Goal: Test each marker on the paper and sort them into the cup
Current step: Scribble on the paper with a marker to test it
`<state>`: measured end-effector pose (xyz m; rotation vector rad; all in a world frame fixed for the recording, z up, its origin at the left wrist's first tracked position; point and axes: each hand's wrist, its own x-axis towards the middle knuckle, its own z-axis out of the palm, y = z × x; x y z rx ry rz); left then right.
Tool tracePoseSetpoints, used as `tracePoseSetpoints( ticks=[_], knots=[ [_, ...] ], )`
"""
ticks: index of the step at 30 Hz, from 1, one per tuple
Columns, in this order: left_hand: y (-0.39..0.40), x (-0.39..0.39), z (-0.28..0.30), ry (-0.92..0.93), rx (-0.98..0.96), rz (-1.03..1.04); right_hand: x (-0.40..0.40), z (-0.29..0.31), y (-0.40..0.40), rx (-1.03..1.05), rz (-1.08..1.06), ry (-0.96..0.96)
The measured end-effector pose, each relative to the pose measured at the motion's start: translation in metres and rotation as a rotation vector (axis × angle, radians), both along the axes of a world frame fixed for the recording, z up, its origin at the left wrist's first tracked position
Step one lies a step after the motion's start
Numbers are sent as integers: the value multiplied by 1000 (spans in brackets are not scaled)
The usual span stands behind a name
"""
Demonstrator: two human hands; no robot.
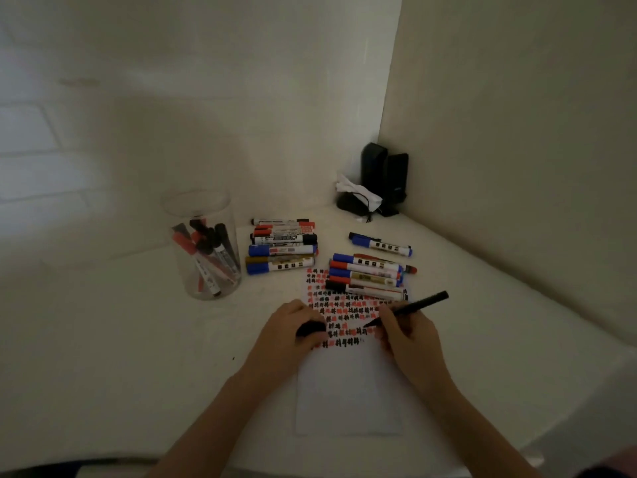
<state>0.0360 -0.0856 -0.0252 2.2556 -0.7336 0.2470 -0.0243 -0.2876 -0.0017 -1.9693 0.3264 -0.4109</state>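
Paper (348,384) lies on the white counter (138,357) under both hands, its far part filled with rows of red and black test marks. Right hand (406,334) has its grip clamped on a black marker (413,307), tip down on the marks and barrel slanting up and away to the right. Left hand (293,327) presses the sheet's left edge, its grip curled round a black cap (310,328). Just beyond the right grip, a row of capped markers (367,276) overlaps the paper's far edge; a single blue marker (381,244) lies farther off. Beyond the left grip sits another marker pile (282,250), and farther left a clear plastic cup (203,246) holding several markers upright.
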Motion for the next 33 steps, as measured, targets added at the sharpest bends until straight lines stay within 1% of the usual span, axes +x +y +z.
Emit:
tracePoseSetpoints(
  ticks=[4, 10, 13, 18, 25, 29, 33],
  knots=[
    [1, 0, 1, 11, -50, 9, 0, -4, -5, -27, 14, 20],
    [1, -2, 2, 15, -51, 20, -2, -5, -8, -110, 58, 48],
    [1, -2, 3, 17, -56, 27, -5, -4, -6, -115, 67, 44],
    [1, -4, 4, 24, -34, 34, -8, -5, -5, -121, 22, 24],
    [2, -3, 2, 22, -11, 42, -6, -7, -7, -128, 65, 36],
    [2, -3, 2, 20, -5, 39, -5, -7, -6, -166, 63, 47],
    [1, -6, 7, 30, 90, 19, -4, -7, -5, -192, 66, 55]
  ],
)
